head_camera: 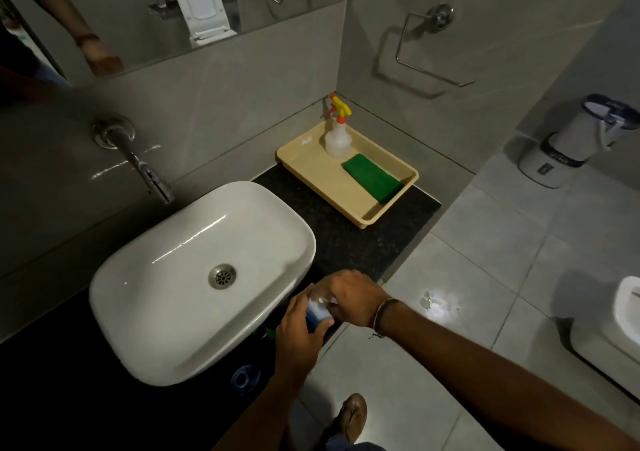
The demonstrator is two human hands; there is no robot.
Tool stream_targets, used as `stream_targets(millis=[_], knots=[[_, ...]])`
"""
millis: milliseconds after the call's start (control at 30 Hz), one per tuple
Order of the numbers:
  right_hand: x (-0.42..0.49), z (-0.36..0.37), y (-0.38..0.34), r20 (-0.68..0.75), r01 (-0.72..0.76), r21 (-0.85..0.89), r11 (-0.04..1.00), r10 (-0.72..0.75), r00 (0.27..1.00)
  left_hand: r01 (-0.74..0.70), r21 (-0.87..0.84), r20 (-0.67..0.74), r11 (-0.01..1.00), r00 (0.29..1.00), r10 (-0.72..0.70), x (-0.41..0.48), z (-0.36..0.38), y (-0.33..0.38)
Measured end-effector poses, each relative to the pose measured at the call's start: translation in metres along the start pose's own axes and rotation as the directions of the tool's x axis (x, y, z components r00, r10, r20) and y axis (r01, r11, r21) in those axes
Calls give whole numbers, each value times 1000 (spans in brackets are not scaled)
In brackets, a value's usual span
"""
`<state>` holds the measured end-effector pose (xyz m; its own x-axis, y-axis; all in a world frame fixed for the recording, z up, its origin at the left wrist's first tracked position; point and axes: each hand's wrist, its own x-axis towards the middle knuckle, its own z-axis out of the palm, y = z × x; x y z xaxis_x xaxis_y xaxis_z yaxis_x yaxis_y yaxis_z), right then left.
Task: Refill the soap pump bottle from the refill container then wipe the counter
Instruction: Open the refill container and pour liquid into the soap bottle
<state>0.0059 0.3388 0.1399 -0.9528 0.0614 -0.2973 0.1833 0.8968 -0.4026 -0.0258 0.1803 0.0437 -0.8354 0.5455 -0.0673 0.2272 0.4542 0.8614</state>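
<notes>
At the front edge of the dark counter point(349, 243), my left hand point(299, 334) is wrapped around a blue bottle with a white top point(317, 310). Above it, my right hand point(353, 296) closes its fingers over the bottle's top. Most of the bottle is hidden by both hands, so I cannot tell whether it is the pump bottle or the refill. A blue round object with a dark centre point(246, 378) stands on the counter below the basin. A green cloth point(372, 177) lies folded in the beige tray point(311, 163).
A white basin point(194, 277) fills the counter's left, under a wall tap point(145, 166). A clear spray bottle with a yellow and red trigger point(337, 135) stands in the tray's far corner. Something small and green point(266, 333) shows beside my left hand. Tiled floor lies right.
</notes>
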Motion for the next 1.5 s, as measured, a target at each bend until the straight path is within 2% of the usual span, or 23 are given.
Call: stream_targets(millis=[133, 233, 300, 367, 433, 567, 733, 800, 867, 900, 1000, 1067, 1133, 1200, 1300, 1367, 1433, 1500], knots=[[4, -3, -11, -85, -201, -55, 978, 196, 977, -52, -6, 11, 999, 999, 52, -1, -2, 1], [11, 3, -18, -50, -341, -164, 925, 338, 940, -61, -3, 18, 998, 998, 61, -1, -2, 1], [10, 3, -17, -23, -298, -126, 946, 297, 954, -39, 5, 27, 999, 999, 39, -1, -2, 0], [6, 0, -15, -15, -217, -11, 976, 217, 976, -17, -2, 25, 1000, 1000, 17, -2, -3, 1], [2, -3, -16, -27, -202, 68, 977, 204, 979, -5, -7, 30, 1000, 1000, 5, -3, -3, 2], [8, 4, -21, -47, -346, -4, 938, 346, 937, 31, -13, 32, 999, 999, -30, -3, -4, 6], [7, 3, -22, -37, -216, 59, 975, 219, 975, 56, -38, 24, 998, 998, -55, -3, -4, 9], [7, 6, -25, -88, -283, 80, 956, 290, 953, 47, -34, 28, 998, 999, -46, -3, -5, 9], [10, 10, -26, -100, -399, 13, 917, 398, 912, 39, -25, 36, 999, 999, -38, -3, -5, 9], [11, 11, -26, -90, -411, -1, 912, 409, 908, 44, -24, 41, 999, 998, -43, -2, -5, 9], [11, 8, -25, -48, -296, 35, 955, 297, 954, 76, -31, 48, 997, 996, -74, -1, -6, 11], [9, 10, -27, -75, -248, 94, 964, 255, 964, 73, -36, 46, 997, 996, -71, -1, -7, 12], [9, 12, -30, -137, -329, 123, 936, 344, 929, 58, -56, 44, 997, 997, -56, -2, -7, 12], [12, 15, -28, -131, -396, 56, 917, 400, 907, 58, -55, 53, 997, 997, -55, -3, -8, 13], [12, 14, -26, -70, -337, 60, 940, 341, 938, 68, -45, 57, 997, 996, -65, -2, -9, 13], [10, 15, -27, -110, -316, 118, 941, 329, 938, 67, -48, 48, 997, 997, -65, -1, -9, 12], [11, 18, -30, -172, -394, 118, 911, 410, 896, 68, -52, 51, 996, 997, -65, -2, -9, 13], [14, 21, -32, -181, -487, 28, 873, 484, 856, 62, -40, 59, 997, 997, -59, -2, -9, 13]])
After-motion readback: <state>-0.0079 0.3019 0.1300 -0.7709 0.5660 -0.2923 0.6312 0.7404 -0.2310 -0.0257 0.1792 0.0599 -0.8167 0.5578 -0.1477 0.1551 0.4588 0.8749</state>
